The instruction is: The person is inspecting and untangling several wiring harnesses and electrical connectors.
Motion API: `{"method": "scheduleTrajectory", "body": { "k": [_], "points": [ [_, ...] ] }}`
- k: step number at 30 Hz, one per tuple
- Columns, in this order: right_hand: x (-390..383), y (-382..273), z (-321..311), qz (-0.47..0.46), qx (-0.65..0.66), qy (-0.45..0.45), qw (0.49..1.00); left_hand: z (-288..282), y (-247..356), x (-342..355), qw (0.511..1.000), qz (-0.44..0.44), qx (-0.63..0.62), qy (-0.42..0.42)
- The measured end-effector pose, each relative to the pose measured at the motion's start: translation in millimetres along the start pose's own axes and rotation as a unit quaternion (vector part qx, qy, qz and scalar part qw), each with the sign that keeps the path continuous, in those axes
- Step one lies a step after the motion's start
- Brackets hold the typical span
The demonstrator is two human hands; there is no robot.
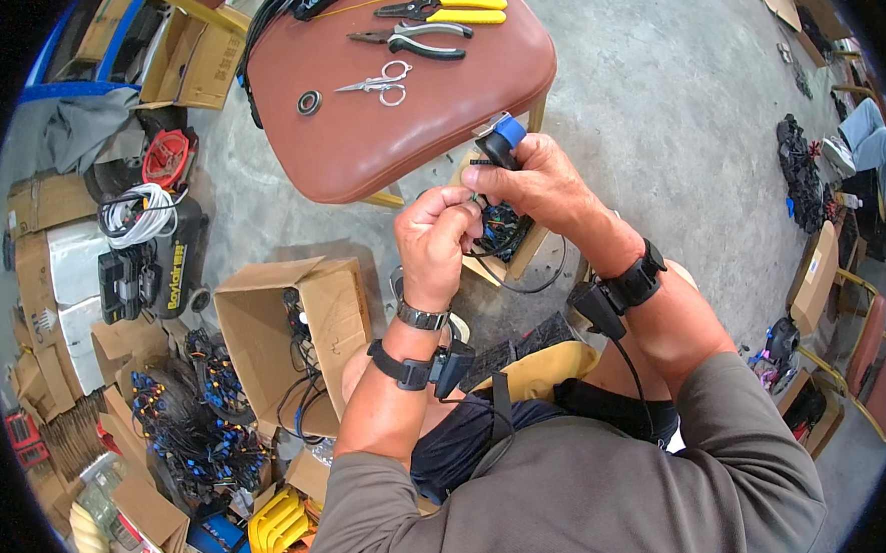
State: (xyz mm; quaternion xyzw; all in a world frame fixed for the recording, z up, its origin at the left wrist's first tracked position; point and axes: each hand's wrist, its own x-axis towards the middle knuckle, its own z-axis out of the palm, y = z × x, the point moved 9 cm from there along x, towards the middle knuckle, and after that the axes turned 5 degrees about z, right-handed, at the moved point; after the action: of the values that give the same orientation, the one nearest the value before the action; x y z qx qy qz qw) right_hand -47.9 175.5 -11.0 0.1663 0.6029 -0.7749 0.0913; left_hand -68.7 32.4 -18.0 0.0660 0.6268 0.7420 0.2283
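Observation:
My right hand (538,183) is closed round a small black-and-blue hand tool (501,141) with a metal piece at its top; its exact kind is unclear. Close beside it, my left hand (431,245) pinches the end of a thin cable between thumb and fingertips. From the hands a black cable (524,289) loops down over an open box of dark wires (501,229). Ahead, a brown padded seat (356,146) bears yellow-handled wire strippers (449,9), grey-and-black pliers (416,40), silver scissors (381,83) and a roll of black tape (309,102).
An open cardboard box (256,336) with black cables stands left of my legs. Further left are a heap of dark wires with blue connectors (195,420), yellow plastic pieces (274,536) and a coil of white cable (144,214). A chair (873,354) stands at the right.

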Motion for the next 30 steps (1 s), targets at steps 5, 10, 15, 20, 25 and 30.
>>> {"method": "scheduleTrajectory", "body": {
  "k": [5, 10, 15, 20, 25, 30],
  "points": [
    [3, 9, -3, 0.033, 0.005, 0.007, 0.999, 0, 0, 0, 1.000, 0.002, -0.006, -0.015],
    [7, 8, -9, 0.031, 0.033, 0.010, 0.999, 4, -2, 0, 0.999, 0.002, -0.034, -0.036],
    [7, 7, -13, 0.019, 0.046, 0.033, 0.998, 6, -9, 1, 0.998, -0.019, -0.036, -0.038],
    [6, 7, -9, 0.017, 0.080, 0.037, 0.996, 0, -7, 2, 0.997, -0.020, -0.072, -0.012],
    [5, 0, -8, 0.008, 0.059, 0.000, 0.998, 1, -10, 2, 0.996, -0.048, -0.068, -0.031],
    [5, -2, -8, -0.008, 0.035, 0.007, 0.999, 8, -13, -1, 0.996, -0.049, -0.053, -0.043]
  ]
}}
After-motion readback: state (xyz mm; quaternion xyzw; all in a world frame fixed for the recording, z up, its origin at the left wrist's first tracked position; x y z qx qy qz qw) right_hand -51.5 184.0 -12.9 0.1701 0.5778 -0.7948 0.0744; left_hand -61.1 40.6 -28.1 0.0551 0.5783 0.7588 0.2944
